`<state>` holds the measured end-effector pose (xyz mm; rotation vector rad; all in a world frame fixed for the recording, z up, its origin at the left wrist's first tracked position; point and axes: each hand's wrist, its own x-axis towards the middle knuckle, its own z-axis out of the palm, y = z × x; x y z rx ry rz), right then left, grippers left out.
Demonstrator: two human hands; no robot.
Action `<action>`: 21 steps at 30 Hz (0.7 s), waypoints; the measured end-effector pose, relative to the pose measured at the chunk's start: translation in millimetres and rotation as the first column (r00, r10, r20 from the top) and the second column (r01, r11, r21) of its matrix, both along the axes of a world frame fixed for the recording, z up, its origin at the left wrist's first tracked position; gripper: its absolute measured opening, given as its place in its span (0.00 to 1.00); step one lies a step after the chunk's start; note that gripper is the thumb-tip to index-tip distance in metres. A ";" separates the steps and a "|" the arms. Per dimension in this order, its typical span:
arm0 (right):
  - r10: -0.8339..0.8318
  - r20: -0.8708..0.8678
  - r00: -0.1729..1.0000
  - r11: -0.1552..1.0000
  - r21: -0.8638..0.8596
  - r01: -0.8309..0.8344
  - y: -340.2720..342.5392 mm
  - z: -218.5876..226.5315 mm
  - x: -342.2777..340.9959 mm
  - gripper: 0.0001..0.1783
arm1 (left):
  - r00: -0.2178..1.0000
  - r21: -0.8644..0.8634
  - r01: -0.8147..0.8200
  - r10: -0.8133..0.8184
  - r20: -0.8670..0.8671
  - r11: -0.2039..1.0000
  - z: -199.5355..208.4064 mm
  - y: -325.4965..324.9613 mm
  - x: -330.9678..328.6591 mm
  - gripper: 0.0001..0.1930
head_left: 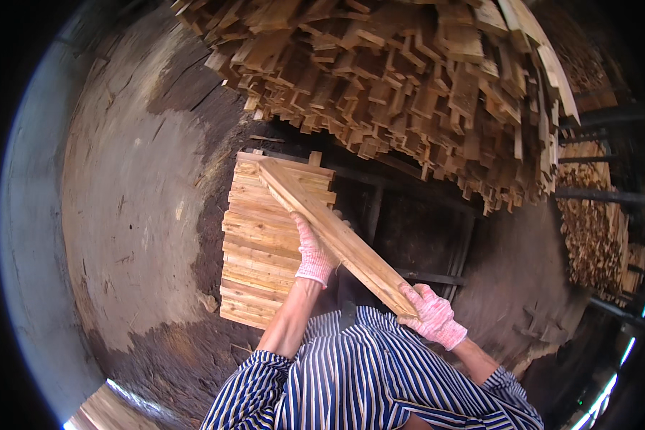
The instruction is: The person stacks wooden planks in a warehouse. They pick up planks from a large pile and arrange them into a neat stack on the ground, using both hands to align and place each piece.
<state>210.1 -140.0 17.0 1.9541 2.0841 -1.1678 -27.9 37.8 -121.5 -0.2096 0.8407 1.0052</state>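
Note:
A long wooden board [347, 247], maybe two laid together, slants in front of me from far left to near right. My left hand [314, 251], in a pinkish-white knit glove, is closed on its left edge around the middle, and some of those fingers are hidden beneath it. At the near right end, my right hand [431, 315] in a matching glove grips the wood with the thumb on top. The board's far end lies over a neat stack of short planks [254, 247], and I cannot tell whether they touch.
A large pile of wooden slats [408, 79] rises ahead, their ends facing me. Beneath it runs a dark metal frame [373, 215]. More stacked wood [595, 222] stands at the far right behind metal bars. Worn, dirty floor [136, 193] spreads to the left.

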 end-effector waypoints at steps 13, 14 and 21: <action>0.054 -0.189 0.980 0.945 -0.307 -0.111 223.1 -159.8 -84.2 0.53 | 0.934 -0.041 -0.340 0.333 -0.129 0.939 -109.3 37.5 -10.2 0.50; 0.086 -0.232 0.969 0.929 -0.334 -0.162 246.6 -187.5 -95.0 0.53 | 0.919 -0.021 -0.383 0.378 -0.112 0.924 -131.6 42.7 -20.0 0.47; 0.219 -0.421 0.880 0.923 -0.202 -0.327 348.8 -378.9 -153.2 0.50 | 0.868 -0.059 -0.406 0.365 -0.336 0.912 -296.6 110.9 -92.1 0.50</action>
